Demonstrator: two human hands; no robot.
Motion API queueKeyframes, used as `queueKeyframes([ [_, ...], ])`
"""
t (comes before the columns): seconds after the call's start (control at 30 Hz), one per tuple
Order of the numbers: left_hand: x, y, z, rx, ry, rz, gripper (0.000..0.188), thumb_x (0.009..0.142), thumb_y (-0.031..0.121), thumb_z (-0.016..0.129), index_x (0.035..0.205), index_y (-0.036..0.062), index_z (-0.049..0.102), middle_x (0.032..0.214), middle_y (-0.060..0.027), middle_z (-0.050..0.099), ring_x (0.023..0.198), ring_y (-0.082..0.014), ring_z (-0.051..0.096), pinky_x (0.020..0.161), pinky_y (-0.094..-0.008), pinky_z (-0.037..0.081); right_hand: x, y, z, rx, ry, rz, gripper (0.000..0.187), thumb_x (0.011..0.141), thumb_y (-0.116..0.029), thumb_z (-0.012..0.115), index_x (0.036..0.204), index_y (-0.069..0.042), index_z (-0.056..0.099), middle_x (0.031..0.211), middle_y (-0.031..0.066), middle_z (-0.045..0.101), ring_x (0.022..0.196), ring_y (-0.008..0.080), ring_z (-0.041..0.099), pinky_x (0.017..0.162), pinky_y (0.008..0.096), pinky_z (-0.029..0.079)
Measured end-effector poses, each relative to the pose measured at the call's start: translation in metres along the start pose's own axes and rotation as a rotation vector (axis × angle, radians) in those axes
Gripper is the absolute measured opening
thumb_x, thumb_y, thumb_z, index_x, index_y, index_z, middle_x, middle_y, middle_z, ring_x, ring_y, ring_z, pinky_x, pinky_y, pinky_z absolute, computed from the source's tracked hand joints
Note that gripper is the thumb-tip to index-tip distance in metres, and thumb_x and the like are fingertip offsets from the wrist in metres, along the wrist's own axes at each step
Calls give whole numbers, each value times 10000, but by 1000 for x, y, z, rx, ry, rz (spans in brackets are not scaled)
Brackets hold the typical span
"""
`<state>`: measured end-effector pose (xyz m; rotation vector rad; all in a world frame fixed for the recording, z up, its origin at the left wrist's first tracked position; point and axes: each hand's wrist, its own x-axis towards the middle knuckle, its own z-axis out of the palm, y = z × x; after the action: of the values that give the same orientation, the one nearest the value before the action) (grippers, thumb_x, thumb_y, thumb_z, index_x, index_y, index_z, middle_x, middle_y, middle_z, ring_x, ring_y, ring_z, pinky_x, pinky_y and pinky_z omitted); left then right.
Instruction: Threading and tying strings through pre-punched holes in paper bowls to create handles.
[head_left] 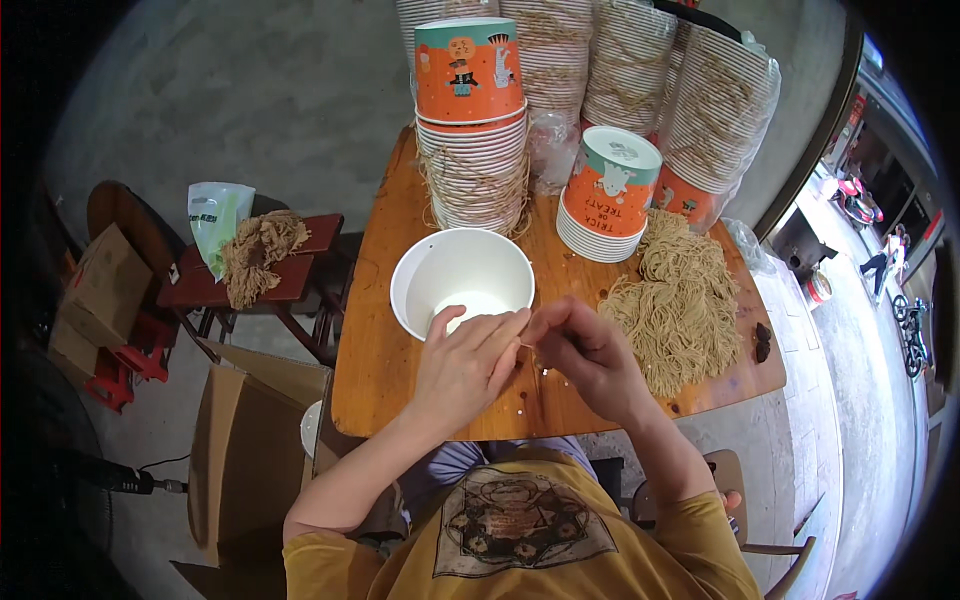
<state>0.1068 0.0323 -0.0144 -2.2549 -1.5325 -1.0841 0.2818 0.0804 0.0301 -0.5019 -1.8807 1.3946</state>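
Observation:
My left hand point(468, 358) is in front of a white paper bucket point(425, 275), its fingers drawn together toward my right hand point(588, 362). The right hand's fingers are curled into a pinch, and the fingertips of both hands nearly meet. A thin pale strand seems to run between them, too fine to make out. The bucket's mouth faces me, and my left fingers cover part of its near rim. To the right of my right hand lies a heap of tan cord point(685, 305). Behind it stands a short upside-down stack of orange printed buckets point(607, 195).
A tall bucket stack point(475, 170) with cord strands stands at the wooden table's point(375, 370) back left. Wrapped stacks point(715, 110) fill the far side. Left, a red bench point(290, 265) holds more cord and a bag; an open cardboard box point(235, 450) stands below.

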Motion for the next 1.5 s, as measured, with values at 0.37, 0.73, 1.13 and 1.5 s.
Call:
queueKeyframes([
  [0.37, -4, -60, -34, 117, -245, 111, 296, 751, 6, 634, 1024, 122, 621, 1037, -45, 618, 1164, -216, 519, 1072, -545, 219, 13, -11, -46, 433, -34, 275, 146, 909, -118, 541, 1035, -86, 609, 701, -42, 553, 526, 17, 438, 456, 149, 295],
  [0.73, 23, -149, -32, -447, -350, -128, 77, 799, -4, 605, 790, 62, 565, 1409, -95, 436, 1375, -322, 294, 1041, -373, 381, 2, 11, -90, 1424, -41, -175, 247, 978, -79, 414, 1204, -52, 509, 984, 85, 591, 740, 185, 611, 447, 193, 479],
  [1.13, 47, -117, -52, 132, -139, 62, 383, 837, 4, 582, 1211, 86, 567, 1286, -131, 530, 1204, -277, 500, 951, -337, 450, 30, -7, -73, 809, 726, -128, 162, 940, -154, 442, 881, -23, 517, 931, 55, 521, 670, 122, 474, 600, 226, 427],
  [1.5, 17, 9, -34, -287, -541, -511, 230, 828, 149, 626, 1024, 43, 572, 892, -147, 640, 786, -310, 640, 683, -384, 501, 5, 29, -53, -93, 297, -68, 175, 919, -116, 549, 970, -13, 681, 826, -7, 657, 683, 54, 558, 622, 220, 453],
])
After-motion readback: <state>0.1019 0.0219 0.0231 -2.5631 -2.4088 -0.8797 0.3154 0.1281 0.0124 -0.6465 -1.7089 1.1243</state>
